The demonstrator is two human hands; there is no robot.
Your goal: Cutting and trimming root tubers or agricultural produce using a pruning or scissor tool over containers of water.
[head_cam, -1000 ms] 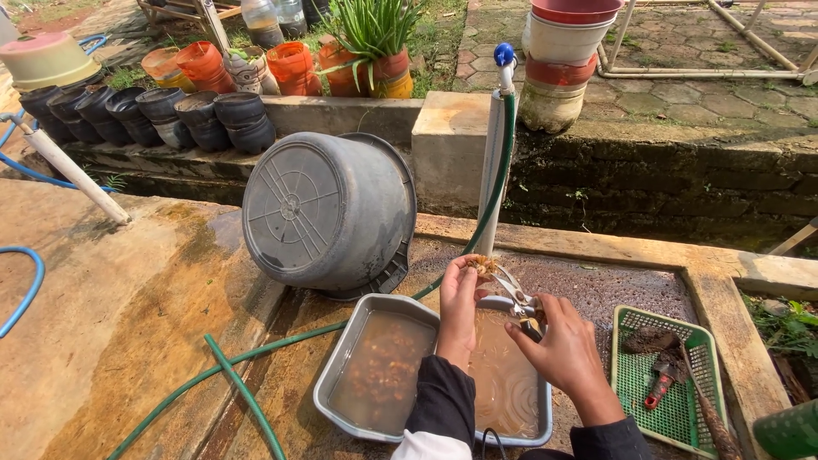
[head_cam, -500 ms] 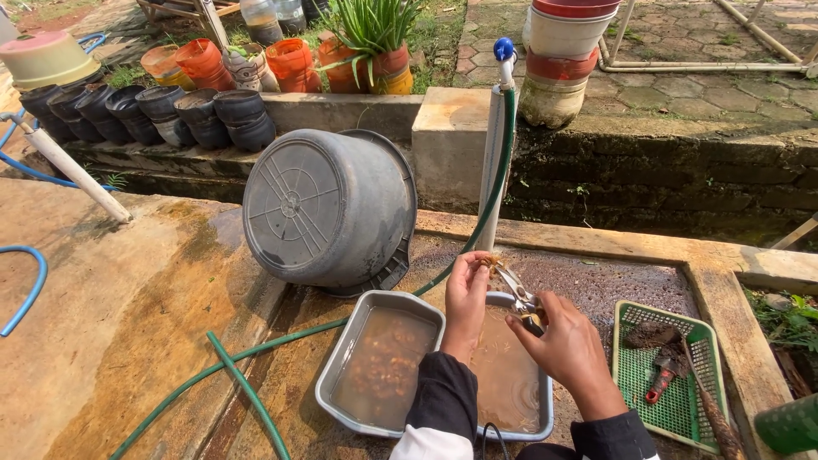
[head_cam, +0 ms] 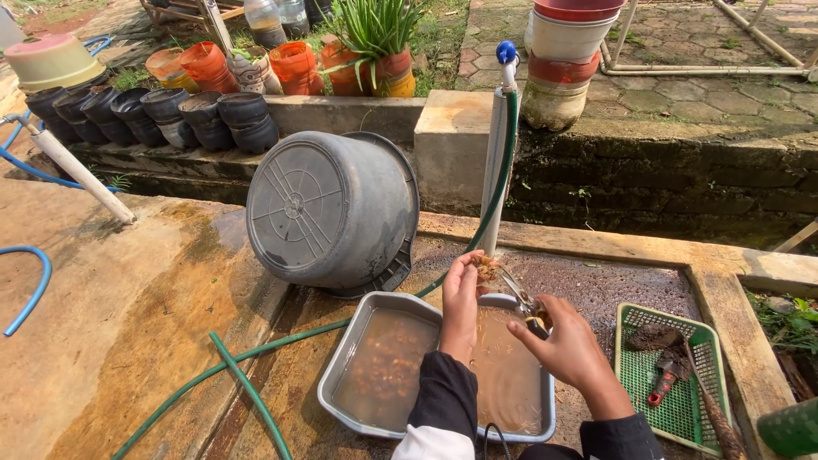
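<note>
Soft, even daylight fills the scene, bright without harsh sun. The overturned grey tub (head_cam: 328,209) casts only a faint, diffuse shadow on the wet concrete below it. To the left of the tub the damp ground shows a mild sheen, and the murky water in the metal tray (head_cam: 341,388) below it reflects pale sky. Focus is sharp throughout; lines far from the tub bow slightly at the frame edges.

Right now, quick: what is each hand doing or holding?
Left hand: closed on a small brown rooty clump over the grey rectangular water-filled tray.
Right hand: closed on metal scissors.
</note>
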